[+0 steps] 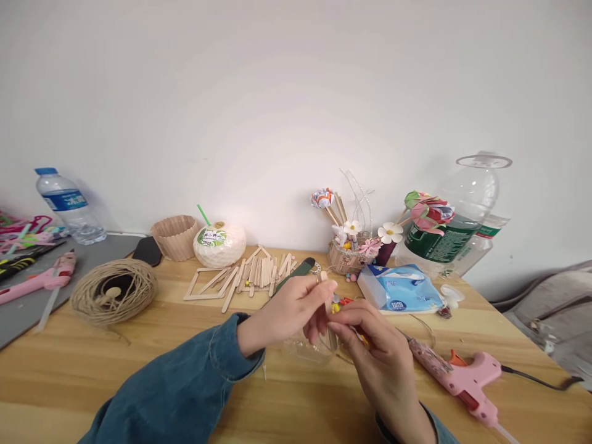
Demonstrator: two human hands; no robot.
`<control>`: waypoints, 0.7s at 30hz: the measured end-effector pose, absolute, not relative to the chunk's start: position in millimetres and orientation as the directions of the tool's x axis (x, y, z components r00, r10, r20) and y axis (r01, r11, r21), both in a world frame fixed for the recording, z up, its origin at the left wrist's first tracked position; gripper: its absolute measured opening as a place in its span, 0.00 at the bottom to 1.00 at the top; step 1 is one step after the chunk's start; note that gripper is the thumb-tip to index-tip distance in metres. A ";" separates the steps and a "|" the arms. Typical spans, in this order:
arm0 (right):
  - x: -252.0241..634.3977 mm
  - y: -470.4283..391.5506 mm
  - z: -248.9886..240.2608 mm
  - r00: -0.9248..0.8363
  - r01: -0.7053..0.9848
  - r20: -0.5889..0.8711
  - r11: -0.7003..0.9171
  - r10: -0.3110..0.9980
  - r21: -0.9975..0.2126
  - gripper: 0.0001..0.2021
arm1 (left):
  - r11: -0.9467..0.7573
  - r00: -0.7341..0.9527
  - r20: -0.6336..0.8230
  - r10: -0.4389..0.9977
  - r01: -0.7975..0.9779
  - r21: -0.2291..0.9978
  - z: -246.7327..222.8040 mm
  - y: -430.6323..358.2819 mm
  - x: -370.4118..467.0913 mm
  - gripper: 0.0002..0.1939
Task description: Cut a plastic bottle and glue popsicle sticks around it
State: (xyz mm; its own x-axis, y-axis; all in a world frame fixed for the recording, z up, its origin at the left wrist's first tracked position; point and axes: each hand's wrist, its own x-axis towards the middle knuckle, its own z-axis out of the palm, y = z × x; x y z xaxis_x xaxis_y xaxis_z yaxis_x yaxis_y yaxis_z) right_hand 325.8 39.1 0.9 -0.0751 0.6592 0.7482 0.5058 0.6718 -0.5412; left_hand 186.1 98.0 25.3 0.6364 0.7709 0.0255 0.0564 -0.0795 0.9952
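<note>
My left hand (296, 308) is closed around a wooden craft stick (331, 339), which stands nearly upright with its rounded tip above my thumb. At its right edge, the thumb and forefinger of my right hand (377, 348) are pinched together against the stick. Whether they also hold something small is hidden. Below my hands a clear plastic container (308, 351) rests on the table, partly covered by them. Small yellow and orange pieces show behind my right fingers. A pile of craft sticks (259, 274) lies beyond my left hand.
A pink glue gun (467, 376) with a cord lies right. Behind it are a tissue pack (402, 288), a flower-filled basket (346, 259) and a large clear bottle (453, 228). Leftward sit a twine coil (115, 293), a wooden stick cup (176, 237) and a white coconut (219, 245).
</note>
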 end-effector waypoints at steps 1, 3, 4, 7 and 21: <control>325.7 39.7 0.1 -0.063 0.513 0.749 0.666 0.659 -0.542 0.05 | -0.089 0.664 0.039 0.747 0.041 0.995 24.4 97.3 186.7 0.19; 325.7 41.3 -2.1 -0.061 0.531 0.757 0.663 0.651 -0.527 0.07 | -0.135 0.686 0.072 0.724 0.039 0.990 22.8 95.3 188.5 0.17; 325.8 42.3 -3.4 -0.064 0.545 0.761 0.661 0.645 -0.515 0.08 | -0.164 0.671 0.087 0.736 0.051 0.985 22.4 93.9 189.6 0.16; 327.3 45.2 -7.9 -0.082 0.602 0.786 0.659 0.613 -0.451 0.07 | -0.244 0.572 0.133 0.809 0.120 0.962 22.9 87.4 193.2 0.16; 321.2 20.5 0.4 -0.056 0.424 0.688 0.641 0.724 -0.640 0.10 | -0.267 0.397 0.207 0.894 0.102 0.958 16.9 113.5 182.9 0.14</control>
State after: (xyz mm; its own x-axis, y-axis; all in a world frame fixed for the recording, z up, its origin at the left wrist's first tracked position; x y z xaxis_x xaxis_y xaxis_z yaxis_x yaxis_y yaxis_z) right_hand 321.2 20.5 0.4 -0.0559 0.7237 0.6878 0.4235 0.6411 -0.6400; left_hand 182.9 113.5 16.9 0.3967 0.8944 0.2068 0.1019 -0.2668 0.9583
